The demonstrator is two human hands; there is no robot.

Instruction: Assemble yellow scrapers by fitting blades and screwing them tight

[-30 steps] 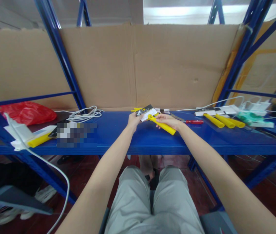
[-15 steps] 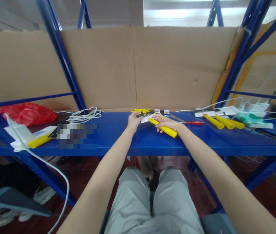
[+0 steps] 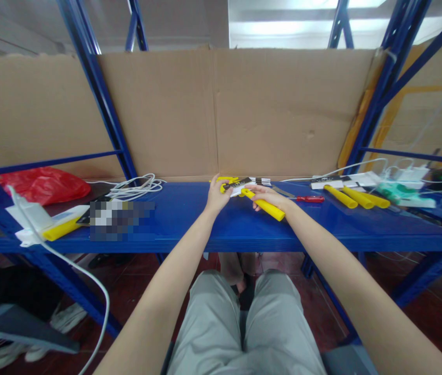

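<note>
My right hand (image 3: 266, 196) is closed around a yellow plastic handle (image 3: 270, 210), whose near end slants toward the table's front edge. The handle's far end shows a ring-like opening and sits against a black-and-white printed card (image 3: 238, 187). On the card's left end, my left hand (image 3: 216, 195) has its thumb and fingers closed. Just behind that hand lie several small yellow pieces (image 3: 224, 180), partly covered by it. A few striped black-and-white strips (image 3: 260, 181) rest behind my right hand. A red-handled screwdriver (image 3: 310, 199) lies to its right.
Several yellow handles (image 3: 357, 198) and white strips lie at the right, near cables and a green-and-white object (image 3: 406, 194). Coiled white cable (image 3: 140, 186), a red plastic bag (image 3: 45, 185) and another yellow handle (image 3: 61, 229) are at left. Cardboard (image 3: 158, 114) stands behind the blue table (image 3: 177, 219).
My left hand has shifted slightly right and its fingers now reach over the yellow pieces. The yellow handle's far end sits closer against the card. The view has tilted slightly.
</note>
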